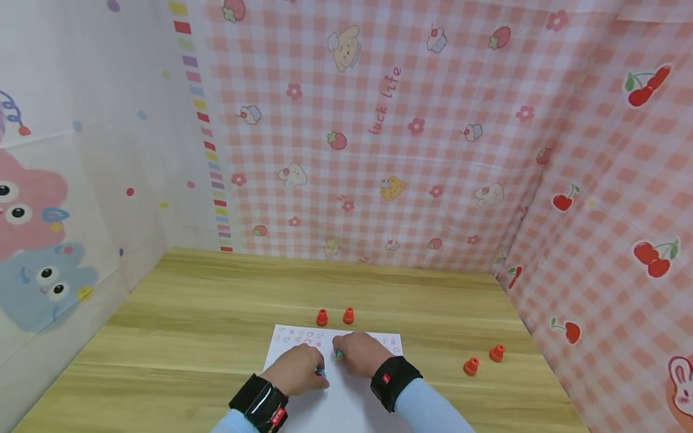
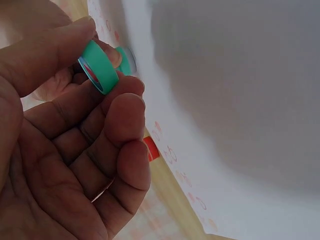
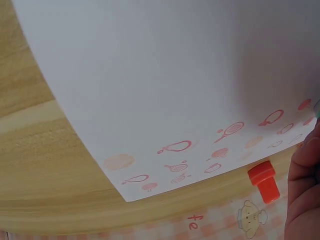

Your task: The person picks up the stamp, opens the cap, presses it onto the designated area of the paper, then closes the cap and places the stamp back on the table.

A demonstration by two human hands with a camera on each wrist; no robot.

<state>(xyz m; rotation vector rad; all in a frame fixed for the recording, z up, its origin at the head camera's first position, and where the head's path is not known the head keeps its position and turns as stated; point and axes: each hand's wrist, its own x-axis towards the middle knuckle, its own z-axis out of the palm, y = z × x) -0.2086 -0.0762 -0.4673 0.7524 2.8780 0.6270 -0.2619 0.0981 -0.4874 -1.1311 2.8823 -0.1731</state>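
Note:
My left hand [image 1: 298,370] pinches a small round green cap [image 2: 102,67] between thumb and index finger, over the white paper [image 1: 346,409]. The cap's round face carries a coloured picture. Near the paper's far edge, my right hand [image 1: 361,353] holds a green stamp [image 2: 126,61] with its pale end down at the sheet. Most of that stamp is hidden by the fingers. Small red and orange stamped prints [image 3: 230,129], such as rackets and round shapes, run along the paper's far edge.
Beyond the paper's far edge stand two red stamps, a left one [image 1: 322,317] and a right one [image 1: 349,316]. Two more red stamps [image 1: 471,366] [image 1: 497,353] stand on the wooden table [image 1: 162,343] to the right. Patterned cloth [image 1: 379,156] hangs behind and at both sides.

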